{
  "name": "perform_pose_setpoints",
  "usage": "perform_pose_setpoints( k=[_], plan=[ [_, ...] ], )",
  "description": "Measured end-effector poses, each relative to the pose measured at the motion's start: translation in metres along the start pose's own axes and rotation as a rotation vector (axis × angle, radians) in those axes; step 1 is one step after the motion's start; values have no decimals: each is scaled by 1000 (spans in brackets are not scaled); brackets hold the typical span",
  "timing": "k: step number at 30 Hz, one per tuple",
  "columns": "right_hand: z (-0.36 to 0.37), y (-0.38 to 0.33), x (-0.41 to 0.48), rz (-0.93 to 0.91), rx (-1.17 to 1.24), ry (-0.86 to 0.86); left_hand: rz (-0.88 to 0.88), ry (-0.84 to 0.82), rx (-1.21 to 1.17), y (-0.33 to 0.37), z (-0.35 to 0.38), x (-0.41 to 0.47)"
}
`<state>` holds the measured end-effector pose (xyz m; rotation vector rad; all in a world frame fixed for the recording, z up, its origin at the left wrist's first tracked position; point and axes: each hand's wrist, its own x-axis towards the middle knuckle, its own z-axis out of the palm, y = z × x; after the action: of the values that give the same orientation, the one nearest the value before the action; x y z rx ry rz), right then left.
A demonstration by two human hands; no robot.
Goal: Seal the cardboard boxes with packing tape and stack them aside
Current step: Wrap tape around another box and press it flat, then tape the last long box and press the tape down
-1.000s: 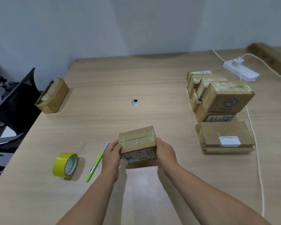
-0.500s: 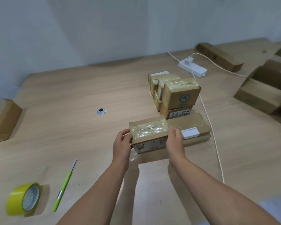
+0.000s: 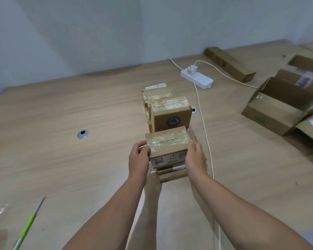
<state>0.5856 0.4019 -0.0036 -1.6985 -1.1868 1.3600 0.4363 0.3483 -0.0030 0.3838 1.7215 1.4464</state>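
We grip the taped box (image 3: 167, 142) between left hand (image 3: 138, 159) and right hand (image 3: 195, 156), fingers clamped on its ends, above the flat boxes (image 3: 172, 175); whether it touches them is unclear. Lower squarely, edges aligned, release together.

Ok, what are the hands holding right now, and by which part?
A small taped cardboard box, gripped by its two ends: left hand on its left end, right hand on its right.

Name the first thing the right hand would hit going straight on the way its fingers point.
Probably the blue-logo box, just beyond the held box that the right hand grips. The fingers line up near its right edge, so they might slip past; depth is unclear.
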Motion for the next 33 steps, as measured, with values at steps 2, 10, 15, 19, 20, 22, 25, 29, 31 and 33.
perform_pose_setpoints(
  k=[2, 10, 15, 19, 20, 22, 25, 29, 31, 33],
  plan=[
    [-4, 2, 12, 6, -5, 13, -4, 9, 22, -1, 12, 3],
    [-6, 11, 30, 36, 77, 55, 39, 29, 57, -1, 31, 6],
    [-9, 18, 14, 31, 72, 133, 38, 81, 70, -6, 10, -1],
    [-3, 35, -9, 8, -28, 92, 31, 112, 66, -14, -17, -11],
    [1, 41, -14, 2, -59, 58, 30, 117, 63, -16, -25, -13],
    [15, 51, -28, 1, -152, -29, 19, 126, 59, -22, -44, -19],
    [45, 61, -51, 42, -209, -204, -1, 148, 70, -31, -81, -31],
    [100, 68, -95, 62, -232, -393, -25, 225, 63, -42, -151, -48],
    [131, 71, -123, 37, -268, -462, -31, 269, 61, -45, -196, -59],
    [160, 75, -151, 43, -284, -536, -47, 311, 74, -49, -238, -68]
  ],
)
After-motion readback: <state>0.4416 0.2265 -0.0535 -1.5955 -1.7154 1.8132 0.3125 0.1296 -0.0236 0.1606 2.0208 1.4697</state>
